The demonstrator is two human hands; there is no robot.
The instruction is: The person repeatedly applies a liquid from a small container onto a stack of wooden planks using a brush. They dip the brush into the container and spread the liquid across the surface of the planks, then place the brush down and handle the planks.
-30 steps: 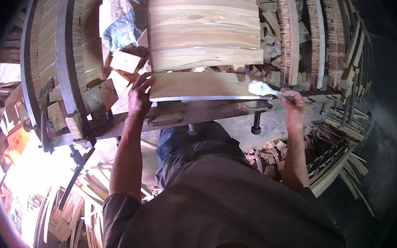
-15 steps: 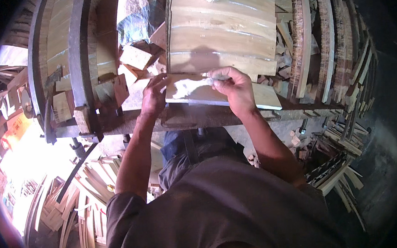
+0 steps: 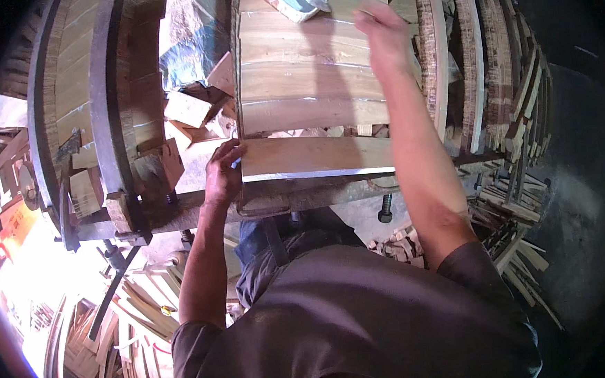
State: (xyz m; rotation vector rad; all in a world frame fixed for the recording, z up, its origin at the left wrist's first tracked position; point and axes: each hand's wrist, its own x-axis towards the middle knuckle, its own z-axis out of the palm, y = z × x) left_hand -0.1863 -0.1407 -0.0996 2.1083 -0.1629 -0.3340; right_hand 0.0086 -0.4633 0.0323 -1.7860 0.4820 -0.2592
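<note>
A pale wooden board (image 3: 314, 155) lies crosswise in front of me, with a whitish strip along its near edge. My left hand (image 3: 225, 171) is closed on the board's left end, fingertips over its upper side. My right hand (image 3: 385, 37) is raised over the far right of the joined planks (image 3: 302, 64), its fingers curled together and slightly blurred; what they hold, if anything, I cannot make out. Whitish lines run along the seams between these planks. On them stands an open tub (image 3: 296, 1) with pale blue-green contents, left of my right hand.
Dark metal clamp bars (image 3: 108, 118) stand to the left, by loose wood blocks (image 3: 188, 110). More edge-on laminated panels (image 3: 436, 56) line the right. A metal rail (image 3: 317, 195) runs along the near side. Wood strips (image 3: 141, 330) and offcuts (image 3: 399, 245) are heaped below.
My right hand has left the board and risen away toward the far right. A bright patch on the board has gone. My left hand remains at its left end, while the view has shifted.
</note>
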